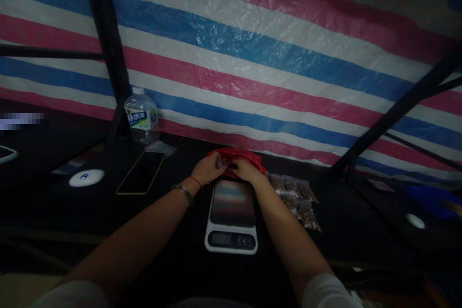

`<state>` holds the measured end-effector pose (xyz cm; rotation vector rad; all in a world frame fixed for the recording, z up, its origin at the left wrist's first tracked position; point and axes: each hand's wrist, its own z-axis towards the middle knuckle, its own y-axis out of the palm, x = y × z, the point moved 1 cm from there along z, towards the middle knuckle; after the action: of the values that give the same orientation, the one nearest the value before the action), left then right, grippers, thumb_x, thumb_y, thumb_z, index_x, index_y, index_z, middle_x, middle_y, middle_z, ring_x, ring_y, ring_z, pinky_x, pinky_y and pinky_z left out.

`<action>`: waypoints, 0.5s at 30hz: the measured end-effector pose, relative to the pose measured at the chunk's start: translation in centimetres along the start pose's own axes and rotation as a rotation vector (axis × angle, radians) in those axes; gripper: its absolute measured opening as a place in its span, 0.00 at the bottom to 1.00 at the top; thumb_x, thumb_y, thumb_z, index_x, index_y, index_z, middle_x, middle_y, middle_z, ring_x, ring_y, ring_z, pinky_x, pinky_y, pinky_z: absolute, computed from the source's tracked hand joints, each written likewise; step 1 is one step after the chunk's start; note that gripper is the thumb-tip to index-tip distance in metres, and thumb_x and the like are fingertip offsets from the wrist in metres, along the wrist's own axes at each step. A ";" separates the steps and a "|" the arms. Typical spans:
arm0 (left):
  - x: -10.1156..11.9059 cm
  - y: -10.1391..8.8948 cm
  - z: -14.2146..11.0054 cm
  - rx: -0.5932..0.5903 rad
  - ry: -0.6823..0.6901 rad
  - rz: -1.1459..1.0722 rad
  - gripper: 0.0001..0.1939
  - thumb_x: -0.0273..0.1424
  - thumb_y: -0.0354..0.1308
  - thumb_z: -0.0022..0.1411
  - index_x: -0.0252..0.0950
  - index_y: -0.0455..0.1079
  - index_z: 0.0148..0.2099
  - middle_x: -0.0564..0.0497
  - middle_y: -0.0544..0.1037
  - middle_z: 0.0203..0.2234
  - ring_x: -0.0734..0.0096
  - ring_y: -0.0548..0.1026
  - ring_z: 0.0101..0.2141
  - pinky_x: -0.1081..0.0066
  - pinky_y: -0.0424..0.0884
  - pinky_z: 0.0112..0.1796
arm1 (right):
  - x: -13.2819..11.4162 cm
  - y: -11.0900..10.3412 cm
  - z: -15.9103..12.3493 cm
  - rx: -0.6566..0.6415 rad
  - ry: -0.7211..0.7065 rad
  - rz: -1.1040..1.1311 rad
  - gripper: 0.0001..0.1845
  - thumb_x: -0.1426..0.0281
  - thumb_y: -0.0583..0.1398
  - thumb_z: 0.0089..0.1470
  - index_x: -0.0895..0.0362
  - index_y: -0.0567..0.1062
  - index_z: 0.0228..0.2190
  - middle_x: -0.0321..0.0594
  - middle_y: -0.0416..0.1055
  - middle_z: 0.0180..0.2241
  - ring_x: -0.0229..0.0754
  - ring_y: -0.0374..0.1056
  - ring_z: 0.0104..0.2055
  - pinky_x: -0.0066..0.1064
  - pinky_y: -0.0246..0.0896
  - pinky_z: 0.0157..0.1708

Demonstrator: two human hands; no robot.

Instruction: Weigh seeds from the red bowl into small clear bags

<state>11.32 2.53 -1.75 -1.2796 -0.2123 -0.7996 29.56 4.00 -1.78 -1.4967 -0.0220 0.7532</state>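
Note:
Behind the kitchen scale [233, 204], a red plastic bag [249, 155] lies open on the black table. My left hand [209, 168] is at the bag's left side, its fingers closed on a small clear plastic bag [219, 162]. Over the red bag's opening is my right hand [245, 168], fingers curled in toward the left hand; what they pinch is too dark to make out. Several small clear bags of brown bits [294, 197] lie in two rows to the right of the scale. Nothing rests on the scale's dark plate.
A phone [141, 173], a white oval device [86, 177] and a clear bottle [142, 115] are on the left. Black frame posts [108, 33] rise before a striped plastic sheet [231, 72]. At far right, a blue item [429, 200] lies near part of another person's hand.

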 end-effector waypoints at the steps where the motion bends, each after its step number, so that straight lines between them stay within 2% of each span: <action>1: 0.0 0.0 0.0 0.000 -0.001 0.002 0.18 0.44 0.56 0.56 0.38 0.63 0.43 0.49 0.75 0.31 0.65 0.75 0.30 0.72 0.62 0.28 | -0.1 0.0 0.1 -0.031 -0.024 -0.004 0.16 0.77 0.61 0.49 0.56 0.77 0.41 0.42 0.76 0.42 0.41 0.71 0.42 0.29 0.63 0.45; 3: 0.1 0.0 0.0 -0.001 -0.012 0.005 0.17 0.43 0.56 0.56 0.38 0.63 0.42 0.49 0.75 0.30 0.65 0.75 0.30 0.72 0.62 0.27 | -0.2 -0.1 0.2 -0.079 -0.060 -0.013 0.16 0.78 0.59 0.49 0.57 0.78 0.40 0.42 0.76 0.42 0.41 0.71 0.42 0.29 0.63 0.44; 7: 0.0 0.1 0.1 -0.009 -0.025 0.012 0.16 0.43 0.56 0.56 0.38 0.63 0.41 0.49 0.75 0.29 0.66 0.74 0.29 0.72 0.61 0.27 | -0.3 -0.4 0.2 -0.083 0.001 -0.077 0.16 0.80 0.58 0.48 0.58 0.79 0.38 0.43 0.77 0.40 0.42 0.71 0.41 0.28 0.62 0.43; 15: 0.0 0.1 0.0 -0.007 -0.007 0.034 0.17 0.44 0.55 0.56 0.38 0.63 0.42 0.49 0.75 0.31 0.65 0.75 0.31 0.71 0.61 0.28 | -1.0 -0.1 0.7 -0.084 -0.012 -0.145 0.12 0.75 0.58 0.52 0.58 0.79 0.38 0.44 0.77 0.39 0.41 0.72 0.38 0.27 0.62 0.39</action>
<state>11.37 2.57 -1.79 -1.2893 -0.1927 -0.7678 28.50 4.18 -1.14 -1.5529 -0.1714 0.6505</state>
